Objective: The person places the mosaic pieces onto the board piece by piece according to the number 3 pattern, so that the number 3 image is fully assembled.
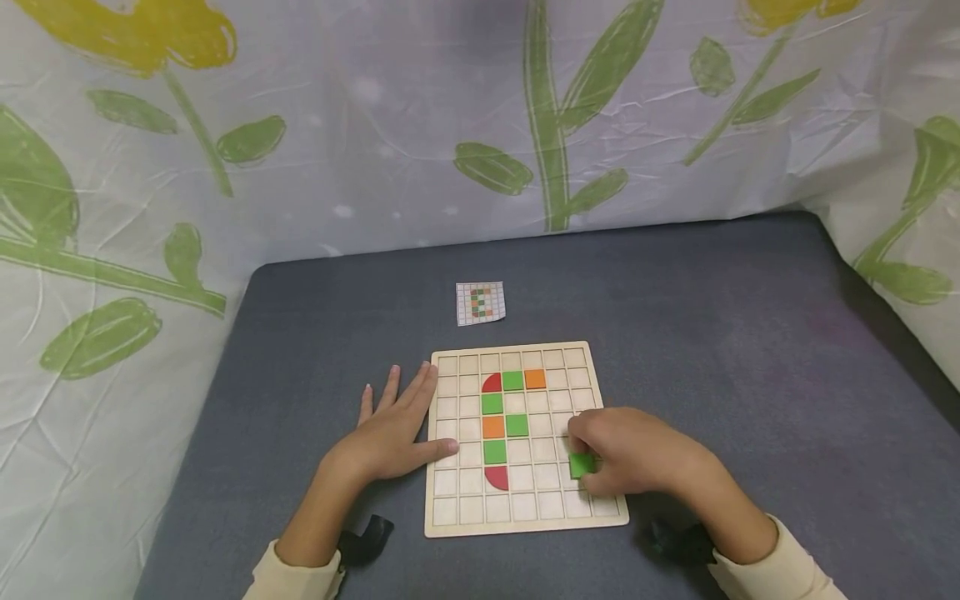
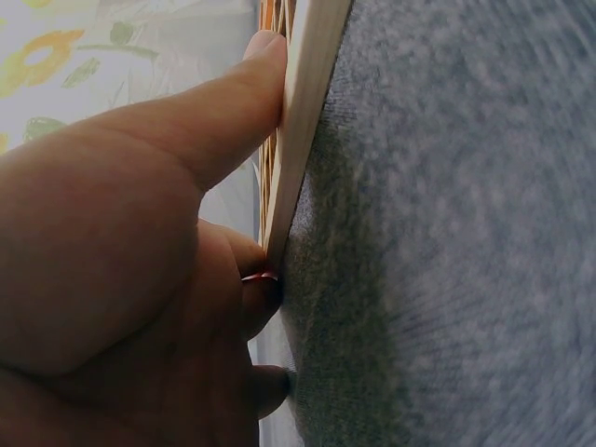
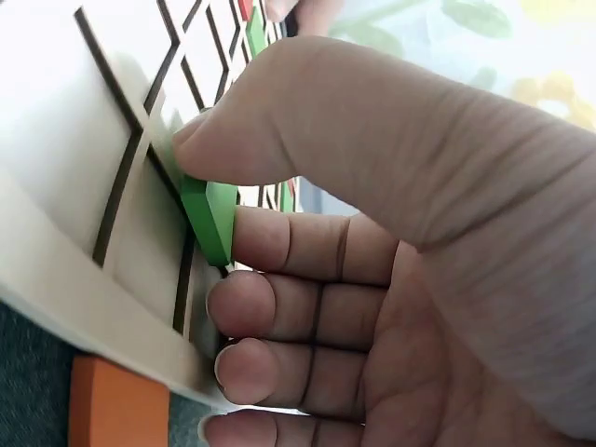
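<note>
A wooden grid board [image 1: 525, 517] lies on the table. My right hand [image 1: 633, 454] is over its right side, pinching a green square tile [image 3: 212, 219] between thumb and forefinger, close over the cells. The left hand [image 1: 390, 437] rests at the board's left edge with fingers spread, its thumb [image 2: 233, 112] on the frame. Further in sit a red quarter-round tile [image 1: 492, 383], a green tile [image 1: 512, 381] and an orange tile [image 1: 535, 379] in one row. Below them, more green tiles, an orange tile [image 1: 492, 427] and a red quarter-round tile [image 1: 497, 477] form a column.
Behind the board lies a small printed card [image 1: 481, 303] showing a coloured grid pattern. An orange block [image 3: 119, 400] is beside the board's edge in the right wrist view. White cloth [image 1: 360, 167] with drawn flowers hangs around the dark table [image 1: 720, 333].
</note>
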`<state>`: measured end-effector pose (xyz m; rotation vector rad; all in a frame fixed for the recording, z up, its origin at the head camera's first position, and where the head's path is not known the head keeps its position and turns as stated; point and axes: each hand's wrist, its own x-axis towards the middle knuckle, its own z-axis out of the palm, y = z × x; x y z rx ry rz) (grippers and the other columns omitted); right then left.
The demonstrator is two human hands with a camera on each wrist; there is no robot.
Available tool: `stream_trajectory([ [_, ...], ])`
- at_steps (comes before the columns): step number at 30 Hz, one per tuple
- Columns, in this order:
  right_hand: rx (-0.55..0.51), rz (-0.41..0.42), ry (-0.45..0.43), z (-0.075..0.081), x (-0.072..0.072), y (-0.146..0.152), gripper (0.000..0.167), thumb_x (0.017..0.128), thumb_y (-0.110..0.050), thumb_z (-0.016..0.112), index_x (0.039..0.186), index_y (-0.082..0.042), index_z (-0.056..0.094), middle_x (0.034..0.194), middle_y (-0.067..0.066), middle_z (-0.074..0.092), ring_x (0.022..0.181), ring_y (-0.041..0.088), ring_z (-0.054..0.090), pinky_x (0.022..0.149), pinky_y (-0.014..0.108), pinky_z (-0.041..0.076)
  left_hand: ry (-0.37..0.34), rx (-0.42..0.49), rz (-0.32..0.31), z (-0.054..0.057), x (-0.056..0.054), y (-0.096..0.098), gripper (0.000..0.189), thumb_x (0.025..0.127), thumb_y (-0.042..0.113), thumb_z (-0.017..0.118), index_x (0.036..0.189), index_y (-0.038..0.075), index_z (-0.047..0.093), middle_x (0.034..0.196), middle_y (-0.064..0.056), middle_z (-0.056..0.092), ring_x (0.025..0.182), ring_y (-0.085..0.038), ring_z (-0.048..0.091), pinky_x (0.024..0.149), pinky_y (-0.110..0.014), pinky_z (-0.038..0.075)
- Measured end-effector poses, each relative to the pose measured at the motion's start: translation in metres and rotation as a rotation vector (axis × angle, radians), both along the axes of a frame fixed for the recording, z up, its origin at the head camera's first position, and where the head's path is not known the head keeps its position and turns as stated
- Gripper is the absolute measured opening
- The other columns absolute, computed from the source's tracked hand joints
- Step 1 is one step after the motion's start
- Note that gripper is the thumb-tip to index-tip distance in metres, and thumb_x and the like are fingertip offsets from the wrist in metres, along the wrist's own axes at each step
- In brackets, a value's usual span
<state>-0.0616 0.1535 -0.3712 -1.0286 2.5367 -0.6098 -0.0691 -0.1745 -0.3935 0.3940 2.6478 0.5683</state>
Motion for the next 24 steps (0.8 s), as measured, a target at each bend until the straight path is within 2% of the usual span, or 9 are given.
stream_trajectory([
  [7, 0.007, 0.007, 0.017, -0.003, 0.003, -0.006, 0.026, 0.064, -0.010, 0.072, 0.072, -0.018, 0.048, 0.066, -0.013, 0.035, 0.060, 0.004, 0.034, 0.053, 0.023, 0.029, 0.004, -0.009, 0.003, -0.002, 0.000, -0.001, 0.107, 0.088, 0.057, 0.070, 0.162, 0.012, 0.007, 0.167, -0.009, 0.006, 0.150, -0.041, -0.010, 0.111, -0.068, -0.009],
  [24, -0.012, 0.044, 0.110, -0.007, 0.006, -0.017, 0.028, 0.067, -0.017, 0.075, 0.074, -0.019, 0.048, 0.067, -0.012, 0.036, 0.061, 0.004, 0.036, 0.053, 0.024, 0.031, 0.011, -0.004, -0.002, -0.002, 0.000, 0.000, 0.105, 0.088, 0.057, 0.069, 0.162, 0.012, 0.008, 0.167, -0.007, 0.006, 0.150, -0.040, -0.010, 0.110, -0.069, -0.009],
])
